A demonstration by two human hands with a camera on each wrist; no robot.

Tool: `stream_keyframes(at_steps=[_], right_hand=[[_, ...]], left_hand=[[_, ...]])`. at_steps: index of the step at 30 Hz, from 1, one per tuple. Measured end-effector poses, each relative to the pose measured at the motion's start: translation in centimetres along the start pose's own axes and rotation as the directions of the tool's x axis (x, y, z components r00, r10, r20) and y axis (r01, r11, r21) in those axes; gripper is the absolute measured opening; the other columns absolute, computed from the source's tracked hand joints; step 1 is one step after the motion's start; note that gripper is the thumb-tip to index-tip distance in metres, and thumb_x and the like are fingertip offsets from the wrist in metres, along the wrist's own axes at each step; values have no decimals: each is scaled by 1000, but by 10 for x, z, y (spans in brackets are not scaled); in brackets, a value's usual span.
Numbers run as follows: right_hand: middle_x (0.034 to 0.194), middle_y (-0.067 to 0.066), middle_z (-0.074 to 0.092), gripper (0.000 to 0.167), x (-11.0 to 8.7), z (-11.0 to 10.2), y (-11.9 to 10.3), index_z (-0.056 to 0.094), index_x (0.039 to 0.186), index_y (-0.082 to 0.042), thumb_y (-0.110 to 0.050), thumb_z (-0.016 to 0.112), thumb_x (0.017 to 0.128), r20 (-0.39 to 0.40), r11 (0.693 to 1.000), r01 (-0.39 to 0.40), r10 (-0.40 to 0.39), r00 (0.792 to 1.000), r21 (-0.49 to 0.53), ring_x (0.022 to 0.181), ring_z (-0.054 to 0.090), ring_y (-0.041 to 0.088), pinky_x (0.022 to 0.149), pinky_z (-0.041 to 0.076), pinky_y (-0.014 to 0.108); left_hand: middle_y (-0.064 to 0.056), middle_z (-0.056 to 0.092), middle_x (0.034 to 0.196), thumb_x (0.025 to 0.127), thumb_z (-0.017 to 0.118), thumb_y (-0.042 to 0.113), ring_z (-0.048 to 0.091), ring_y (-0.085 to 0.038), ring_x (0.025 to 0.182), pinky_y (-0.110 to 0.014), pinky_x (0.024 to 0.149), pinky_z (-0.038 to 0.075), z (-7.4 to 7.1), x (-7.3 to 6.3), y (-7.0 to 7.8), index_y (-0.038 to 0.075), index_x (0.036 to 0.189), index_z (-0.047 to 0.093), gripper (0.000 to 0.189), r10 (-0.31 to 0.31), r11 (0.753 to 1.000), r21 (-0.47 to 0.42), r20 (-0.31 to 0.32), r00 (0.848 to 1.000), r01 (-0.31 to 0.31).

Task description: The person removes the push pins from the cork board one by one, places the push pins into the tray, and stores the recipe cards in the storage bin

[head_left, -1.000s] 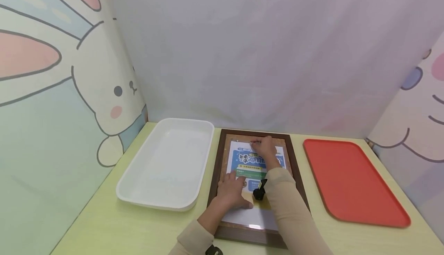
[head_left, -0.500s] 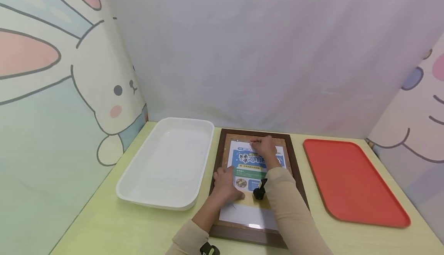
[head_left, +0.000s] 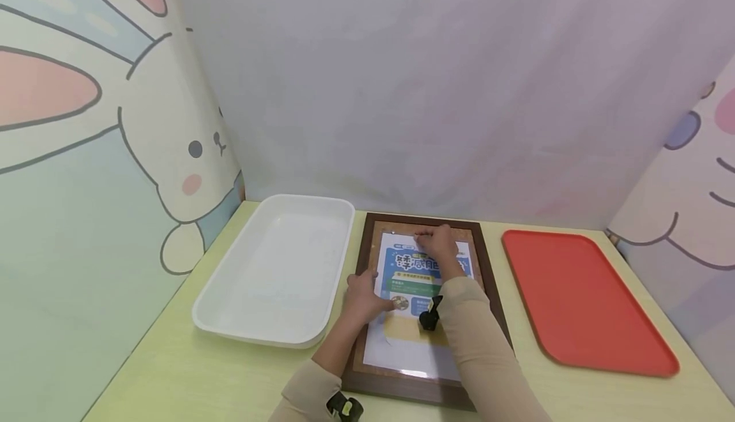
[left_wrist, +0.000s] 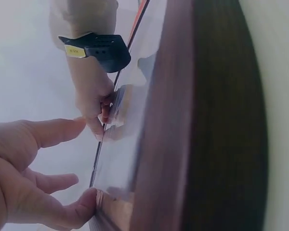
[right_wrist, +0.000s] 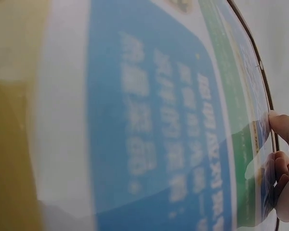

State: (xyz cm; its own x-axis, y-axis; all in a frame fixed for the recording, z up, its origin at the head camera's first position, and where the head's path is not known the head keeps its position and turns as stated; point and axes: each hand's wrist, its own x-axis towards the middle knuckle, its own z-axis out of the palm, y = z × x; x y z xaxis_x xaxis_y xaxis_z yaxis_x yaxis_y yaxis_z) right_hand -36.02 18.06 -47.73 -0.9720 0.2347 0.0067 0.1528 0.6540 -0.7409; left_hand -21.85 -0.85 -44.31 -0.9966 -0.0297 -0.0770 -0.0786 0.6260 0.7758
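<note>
My left hand (head_left: 364, 298) splayed, holding nothing; right hand (head_left: 439, 247) bent-fingered, hold unclear. Glossy blue-and-white rectangular paper poster (head_left: 409, 286) could skew under uneven pressure.

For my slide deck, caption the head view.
Left hand at the left side and right hand near the top of a framed poster lying between a white tub and a red tray.

My left hand (head_left: 363, 299) is now farther left — away from the middle of the poster (head_left: 402, 353), its fingers (head_left: 365, 281) at the left side of the frame (head_left: 402, 392) — and the round picture (head_left: 400, 302), mostly covered earlier, shows.
</note>
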Motion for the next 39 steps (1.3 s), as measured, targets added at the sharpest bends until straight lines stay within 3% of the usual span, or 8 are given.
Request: stream_keyframes(at_steps=[9, 15, 20, 26, 32, 39], right_hand=[[98, 4, 66, 14, 3, -1, -5, 75, 91, -17, -28, 69, 84, -1, 998, -14, 14, 1000, -62, 90, 54, 26, 82, 34, 50], [96, 3, 66, 15, 2, -5, -6, 75, 92, -16, -27, 67, 86, 15, 998, 3, -2, 1000, -55, 89, 54, 27, 85, 32, 53], [94, 3, 66, 14, 0, -3, -6, 74, 91, -16, -27, 66, 86, 5, 998, 29, -29, 1000, -47, 87, 55, 25, 82, 34, 52], [91, 3, 65, 15, -1, 0, -4, 73, 91, -15, -28, 66, 86, -5, 998, 40, -41, 999, -52, 85, 55, 25, 79, 35, 51], [78, 4, 63, 16, -2, 2, -4, 70, 79, -13, -25, 64, 85, -15, 998, 26, -27, 1000, -60, 77, 54, 25, 76, 35, 49], [61, 3, 56, 25, 0, 3, -8, 62, 63, -10, -25, 63, 83, -29, 993, 45, -49, 998, -105, 63, 51, 24, 69, 34, 44]], left_hand=[[-21, 57, 107, 65, 80, 8, 54, -35, 99, -45, 83, 46, -1, 2, -5, -7, 116, 57, 58, 43, 997, -64, 24, 999, -41], [-15, 62, 87, 65, 77, 3, 60, -27, 76, -37, 64, 51, -1, 1, -4, -7, 107, 58, 47, 28, 999, -24, 15, 1000, -27], [-13, 64, 81, 62, 79, 1, 61, -23, 68, -33, 58, 51, -2, 2, -4, -5, 107, 62, 48, 59, 997, 52, 19, 998, -60], [-14, 63, 87, 60, 80, 0, 60, -26, 75, -36, 65, 51, -2, 4, -7, -7, 113, 57, 58, 80, 996, 42, 53, 995, -82], [-15, 56, 92, 58, 82, 3, 57, -30, 84, -41, 74, 49, 1, 4, -10, -9, 118, 49, 69, 66, 996, 58, 117, 991, -73], [-16, 54, 93, 57, 82, 2, 54, -32, 86, -44, 76, 48, 3, 5, -10, -9, 119, 48, 72, 83, 993, 70, 103, 991, -91]])
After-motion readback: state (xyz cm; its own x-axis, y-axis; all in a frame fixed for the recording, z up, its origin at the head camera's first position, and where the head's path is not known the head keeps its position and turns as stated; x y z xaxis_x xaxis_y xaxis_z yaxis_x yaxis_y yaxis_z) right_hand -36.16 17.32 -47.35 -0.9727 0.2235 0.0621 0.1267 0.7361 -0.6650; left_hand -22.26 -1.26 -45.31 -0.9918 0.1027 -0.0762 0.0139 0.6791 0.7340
